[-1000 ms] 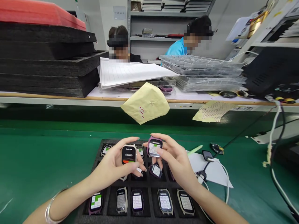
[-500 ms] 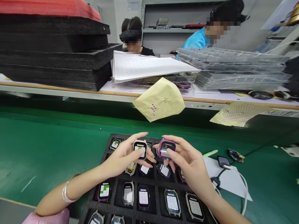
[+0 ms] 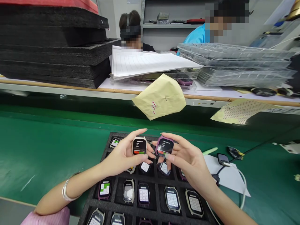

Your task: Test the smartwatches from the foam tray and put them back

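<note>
Head-camera view: both hands are raised a little above a black foam tray (image 3: 154, 206) on the green bench mat (image 3: 47, 150), each holding a small watch body with its screen facing up. The left hand (image 3: 122, 156) pinches a cream-cased watch (image 3: 139, 146), thumb on the near edge and fingers curled round the far edge, so the watch sits at the fingertips rather than in the palm. The right hand (image 3: 185, 159) grips a purple-cased watch (image 3: 164, 146) the same way, pinched between thumb and fingertips, tilted slightly toward the left. The two watches are just beside each other, nearly touching, above the tray's far rows. More watches (image 3: 172, 198) lie face up in the tray's pockets below. A yellow paper sheet (image 3: 161, 97) hangs from the shelf edge beyond.
</note>
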`<state>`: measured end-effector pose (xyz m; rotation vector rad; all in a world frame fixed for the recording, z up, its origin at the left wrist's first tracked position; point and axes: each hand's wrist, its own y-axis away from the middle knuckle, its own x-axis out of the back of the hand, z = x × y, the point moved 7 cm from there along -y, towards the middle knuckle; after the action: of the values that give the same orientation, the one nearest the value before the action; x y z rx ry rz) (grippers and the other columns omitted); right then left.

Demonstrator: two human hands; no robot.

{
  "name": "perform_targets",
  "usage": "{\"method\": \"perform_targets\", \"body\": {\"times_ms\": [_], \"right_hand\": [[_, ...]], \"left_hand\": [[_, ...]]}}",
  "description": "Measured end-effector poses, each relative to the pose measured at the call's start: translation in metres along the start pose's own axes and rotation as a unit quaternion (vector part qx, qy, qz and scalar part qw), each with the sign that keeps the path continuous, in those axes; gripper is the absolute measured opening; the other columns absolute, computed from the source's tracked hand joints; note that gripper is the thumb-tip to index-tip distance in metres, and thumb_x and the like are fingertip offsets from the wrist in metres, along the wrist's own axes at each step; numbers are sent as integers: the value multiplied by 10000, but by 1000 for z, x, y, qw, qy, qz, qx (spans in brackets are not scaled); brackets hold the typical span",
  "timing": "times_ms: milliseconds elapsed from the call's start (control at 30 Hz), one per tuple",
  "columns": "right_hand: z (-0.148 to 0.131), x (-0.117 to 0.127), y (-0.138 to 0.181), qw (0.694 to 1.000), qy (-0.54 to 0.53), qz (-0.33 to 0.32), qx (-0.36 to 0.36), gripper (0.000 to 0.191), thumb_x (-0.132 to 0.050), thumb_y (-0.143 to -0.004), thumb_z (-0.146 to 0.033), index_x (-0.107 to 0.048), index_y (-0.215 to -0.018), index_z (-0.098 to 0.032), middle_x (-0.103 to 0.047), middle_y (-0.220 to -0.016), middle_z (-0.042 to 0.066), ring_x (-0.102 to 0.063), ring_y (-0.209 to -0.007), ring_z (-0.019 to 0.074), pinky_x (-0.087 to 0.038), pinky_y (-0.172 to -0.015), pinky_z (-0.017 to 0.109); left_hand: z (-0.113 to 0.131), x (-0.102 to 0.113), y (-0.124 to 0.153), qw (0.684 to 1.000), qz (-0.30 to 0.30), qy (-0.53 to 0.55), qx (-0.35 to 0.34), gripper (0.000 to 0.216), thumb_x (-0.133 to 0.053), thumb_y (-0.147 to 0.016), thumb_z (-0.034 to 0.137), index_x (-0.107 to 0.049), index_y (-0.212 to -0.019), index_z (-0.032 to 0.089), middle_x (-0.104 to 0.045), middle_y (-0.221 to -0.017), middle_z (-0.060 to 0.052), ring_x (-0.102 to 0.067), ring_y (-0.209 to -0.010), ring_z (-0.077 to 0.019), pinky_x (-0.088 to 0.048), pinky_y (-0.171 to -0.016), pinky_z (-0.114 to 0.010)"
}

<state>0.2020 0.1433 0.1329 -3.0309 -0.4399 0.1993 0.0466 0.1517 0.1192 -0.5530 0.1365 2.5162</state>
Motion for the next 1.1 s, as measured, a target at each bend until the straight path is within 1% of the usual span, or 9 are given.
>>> {"method": "perform_targets", "body": {"times_ms": [133,267,367,533,633,733,833,967,1100], "right_hand": [[0,1,1,1000,-22,12,1,322,-636,-888,-250,-611,-1206,-206,-711,-931,90,-678,-658,196,-518,-464,249],[1,2,2,999,3,47,1,249,-625,-916,-289,-637,-1152,-209,-716,-939,84,-657,-582,164,-495,-429,233],[2,2,2,998,18,62,-3,238,-638,-912,-286,-642,-1139,-213,-718,-901,71,-645,-563,153,-479,-420,221],[5,-1,2,1000,-6,23,-13,292,-631,-899,-319,-635,-1168,-206,-722,-946,101,-661,-599,186,-504,-443,256],[4,-2,4,1000,-20,3,-17,331,-644,-876,-272,-620,-1199,-202,-717,-962,109,-672,-643,204,-511,-461,264],[-1,-7,6,999,-31,-13,-10,407,-668,-849,-186,-590,-1246,-223,-706,-982,89,-688,-718,209,-520,-500,253],[-4,-11,7,1000,-19,-10,-11,430,-685,-847,-165,-575,-1256,-235,-698,-993,77,-695,-750,205,-532,-529,249],[-1,-9,5,1000,6,9,-18,392,-706,-845,-168,-592,-1214,-236,-701,-936,56,-696,-702,186,-528,-503,231],[4,-7,3,1000,10,-17,-10,442,-725,-837,-181,-572,-1243,-261,-704,-1016,63,-703,-750,180,-566,-560,233]], "left_hand": [[0,1,1,1000,5,-14,6,632,-665,-834,147,-385,-1398,204,-676,-962,-72,-679,-877,-195,-590,-801,-378],[3,0,2,1000,-2,-21,-5,596,-652,-830,137,-419,-1374,199,-682,-961,-71,-678,-890,-204,-591,-809,-391],[4,2,2,1000,8,-22,-13,512,-651,-840,174,-480,-1322,200,-689,-937,-64,-685,-850,-199,-603,-756,-366],[3,4,0,999,27,-47,-8,366,-650,-866,271,-553,-1207,181,-683,-789,-36,-680,-698,-177,-593,-587,-288],[4,5,-1,998,36,-49,-7,328,-617,-882,273,-553,-1188,172,-670,-755,-27,-670,-665,-167,-578,-552,-267],[5,5,0,999,24,-34,-14,419,-634,-828,171,-524,-1232,175,-680,-820,-43,-679,-727,-180,-594,-620,-299],[7,4,2,999,7,-24,-23,553,-637,-764,87,-494,-1288,188,-677,-907,-63,-679,-825,-206,-597,-716,-351],[8,1,3,999,-12,-6,-35,609,-660,-749,67,-482,-1314,209,-661,-952,-65,-669,-886,-214,-589,-775,-369],[7,-1,3,999,-23,-5,-32,640,-705,-749,77,-467,-1328,212,-661,-953,-69,-666,-886,-212,-584,-796,-379]]}}
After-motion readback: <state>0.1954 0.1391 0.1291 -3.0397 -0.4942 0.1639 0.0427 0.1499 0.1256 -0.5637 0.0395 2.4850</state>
